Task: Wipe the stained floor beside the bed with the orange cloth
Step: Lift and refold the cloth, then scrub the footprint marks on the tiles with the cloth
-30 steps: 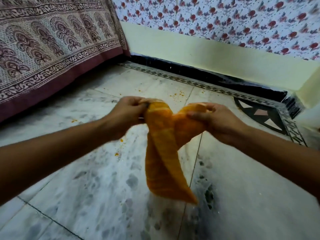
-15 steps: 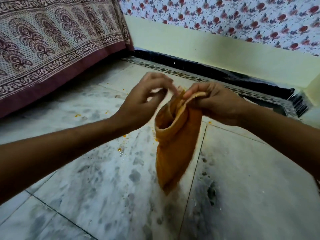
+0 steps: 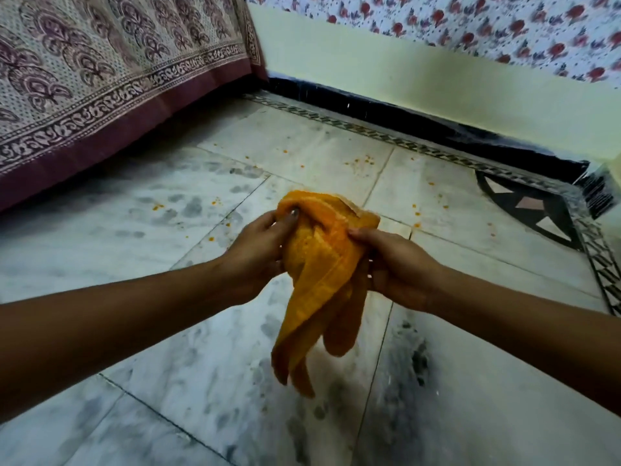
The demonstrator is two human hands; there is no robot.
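While the orange cloth (image 3: 319,264) hangs limp and light over the floor (image 3: 100,237) beside the bed (image 3: 100,79), the left hand (image 3: 258,253) and right hand (image 3: 396,267) each clutch its bunched top; it should wad easily.

Pale marble floor (image 3: 134,237), its tiles smeared all over with grey smudges (image 3: 188,206). Orange specks (image 3: 364,159) dot the tiles toward the wall. A patterned border strip (image 3: 386,137) edges it, a dark triangle inlay (image 3: 534,210) fills the corner, and the bed (image 3: 100,95) stands at the left.
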